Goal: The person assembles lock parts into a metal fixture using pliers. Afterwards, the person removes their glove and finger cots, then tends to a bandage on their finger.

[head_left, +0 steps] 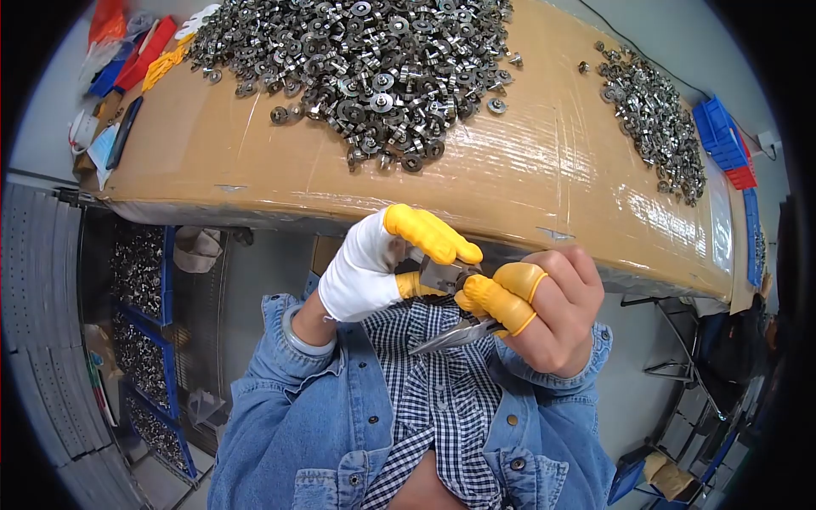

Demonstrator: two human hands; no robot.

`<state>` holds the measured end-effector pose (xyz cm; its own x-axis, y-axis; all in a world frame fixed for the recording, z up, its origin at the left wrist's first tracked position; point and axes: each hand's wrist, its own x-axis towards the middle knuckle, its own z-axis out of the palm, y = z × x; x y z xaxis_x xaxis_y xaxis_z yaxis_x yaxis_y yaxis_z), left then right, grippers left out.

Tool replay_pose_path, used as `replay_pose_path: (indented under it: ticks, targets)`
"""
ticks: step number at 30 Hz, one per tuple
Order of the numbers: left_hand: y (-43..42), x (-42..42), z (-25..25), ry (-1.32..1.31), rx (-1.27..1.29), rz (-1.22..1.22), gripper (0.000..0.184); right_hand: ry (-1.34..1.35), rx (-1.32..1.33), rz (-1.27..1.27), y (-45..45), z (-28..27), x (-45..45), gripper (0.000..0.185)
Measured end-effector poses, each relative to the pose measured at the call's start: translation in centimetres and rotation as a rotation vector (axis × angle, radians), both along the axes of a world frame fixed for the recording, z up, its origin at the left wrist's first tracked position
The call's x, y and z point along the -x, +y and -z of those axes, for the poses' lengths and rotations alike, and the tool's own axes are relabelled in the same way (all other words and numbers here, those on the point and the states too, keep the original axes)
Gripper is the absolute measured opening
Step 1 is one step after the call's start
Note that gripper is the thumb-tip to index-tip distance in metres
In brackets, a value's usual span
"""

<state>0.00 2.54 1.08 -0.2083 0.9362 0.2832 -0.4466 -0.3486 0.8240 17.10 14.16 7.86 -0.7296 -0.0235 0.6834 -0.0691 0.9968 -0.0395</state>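
Observation:
My left hand (374, 263) wears a white glove with yellow fingertips, its thumb and fingers closed around a dark grey metal part (440, 274) in front of my chest. My right hand (548, 310) is bare apart from yellow finger covers on the thumb and forefinger. Its fingers are curled around a shiny, pointed metal tool (455, 337), whose tip points left below the part. The tool's other end is hidden in my palm. Both hands meet at the metal part, and the right fingertips touch or nearly touch it.
A cardboard-covered table (510, 191) lies ahead, bearing a large heap of small metal parts (374, 68) and a smaller pile (650, 119) at right. Blue bins (140, 272) with parts stand lower left. A blue basket (720, 132) sits at the right edge.

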Motion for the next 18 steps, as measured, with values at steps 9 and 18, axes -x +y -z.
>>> replay_pose_path:
  ticks: [9, 18]
  targets:
    - [0.1, 0.0, 0.0, -0.023, -0.005, 0.037, 0.028, -0.003, 0.011, 0.062, -0.9, -0.2, 0.1, 0.029]
    - [0.4, 1.1, 0.6, 0.214, -0.011, 0.053, 0.032, -0.082, 0.16, 0.125, -0.3, 1.4, -0.2, 0.025]
